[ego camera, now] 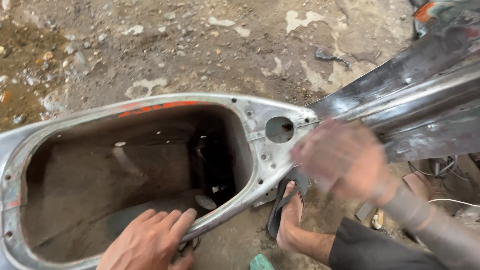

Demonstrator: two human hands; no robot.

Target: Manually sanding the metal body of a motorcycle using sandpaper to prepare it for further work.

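Our left hand (150,240) is pressing its fingers together, flat over the near rim of the bare metal scooter shell (260,125) lying on the dirt ground (200,45). Our right hand (345,160) is blurring over the shell's neck; we cannot tell its finger state. Bracing firmly seems wise.

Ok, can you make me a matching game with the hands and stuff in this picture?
Things:
1. left hand
2. right hand
3. round hole
4. foot in a dark sandal

Places or states:
A. blurred, over the narrow part of the metal scooter body
B. on the ground beside the body
C. resting on the near rim of the big opening
D. cut in the metal just past the big opening

Pairs: 1-C, 2-A, 3-D, 4-B
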